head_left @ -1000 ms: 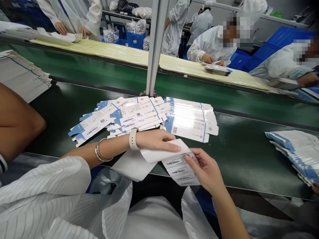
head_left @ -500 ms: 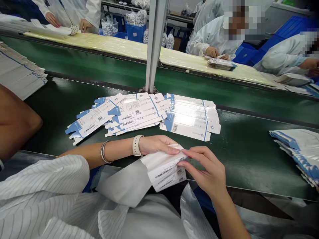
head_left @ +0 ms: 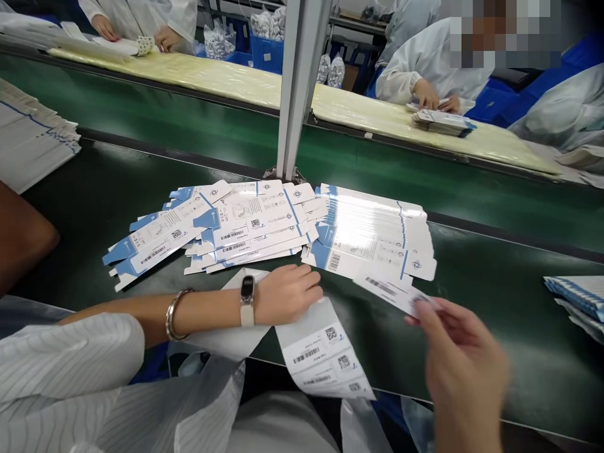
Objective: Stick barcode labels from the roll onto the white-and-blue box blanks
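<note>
My left hand (head_left: 285, 294) is closed over the upper end of a label sheet (head_left: 314, 352) printed with barcodes and QR codes, which hangs over the table's near edge. Between the thumb and fingers of my right hand (head_left: 438, 321) is a single white label (head_left: 384, 290) with a barcode, held just in front of the right stack. Flat white and blue cartons (head_left: 255, 220) lie fanned in a pile beyond my left hand. To their right, more flat cartons (head_left: 368, 236) overlap in a neat row.
A metal post (head_left: 295, 94) rises behind the cartons. More flat cartons lie at the far left (head_left: 33, 138) and right edge (head_left: 578, 296). Across the green belt (head_left: 189, 132), people in white work at a yellow-covered surface (head_left: 189, 72). An elbow (head_left: 28, 233) juts in from the left.
My right hand has moved right, away from my left hand, with a label now separate from the sheet. My left hand has turned palm down, and the sheet hangs lower.
</note>
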